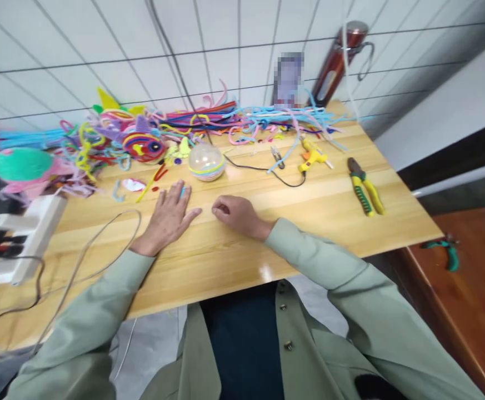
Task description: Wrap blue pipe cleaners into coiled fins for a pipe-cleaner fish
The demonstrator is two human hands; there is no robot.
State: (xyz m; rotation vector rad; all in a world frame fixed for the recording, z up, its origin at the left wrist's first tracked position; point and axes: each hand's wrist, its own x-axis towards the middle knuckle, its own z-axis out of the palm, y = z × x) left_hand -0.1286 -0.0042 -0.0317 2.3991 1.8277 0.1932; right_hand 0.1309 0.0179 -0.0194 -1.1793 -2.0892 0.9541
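Note:
My left hand lies flat on the wooden table, palm down, with its fingers apart. A small blue bit shows at its fingertips. To the right, my right hand rests on the table with curled fingers; what they hold, if anything, is hidden. Just beyond both hands sits a clear ball with yellow and blue bands round it. Behind and to the left is a red fish-like figure with a dark eye, near a short yellow strip and a red bent piece.
Colourful pipe cleaners line the wall. A yellow glue gun, small snips and pliers lie to the right. A red flask leans behind. At left are a power strip, a loose cable and a green-topped plush.

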